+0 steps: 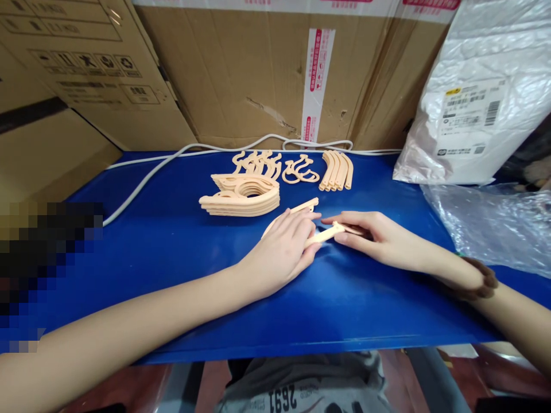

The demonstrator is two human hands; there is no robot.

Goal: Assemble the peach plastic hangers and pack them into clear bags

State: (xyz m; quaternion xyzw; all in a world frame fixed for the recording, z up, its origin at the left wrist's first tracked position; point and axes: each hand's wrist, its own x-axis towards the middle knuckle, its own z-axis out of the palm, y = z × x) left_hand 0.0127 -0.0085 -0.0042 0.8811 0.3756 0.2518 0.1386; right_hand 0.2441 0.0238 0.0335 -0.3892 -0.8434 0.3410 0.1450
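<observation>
My left hand [284, 248] lies on the blue table top [181, 252], fingers curled over a peach plastic hanger piece [303, 207] that sticks out beyond my fingertips. My right hand [373, 236] meets it from the right, fingers pinched on a second peach plastic piece [328, 233] that touches the left hand's part. Behind my hands sit a stack of peach hanger bodies [241, 198], loose peach hooks [297, 170] and a row of curved peach arms [336, 171].
Large cardboard boxes [258, 69] stand along the table's back edge. A white cable [146, 179] runs across the back left. A white plastic mailer bag [477, 97] and clear plastic wrap [495, 223] fill the right side. A brown bracelet [482, 281] circles my right wrist.
</observation>
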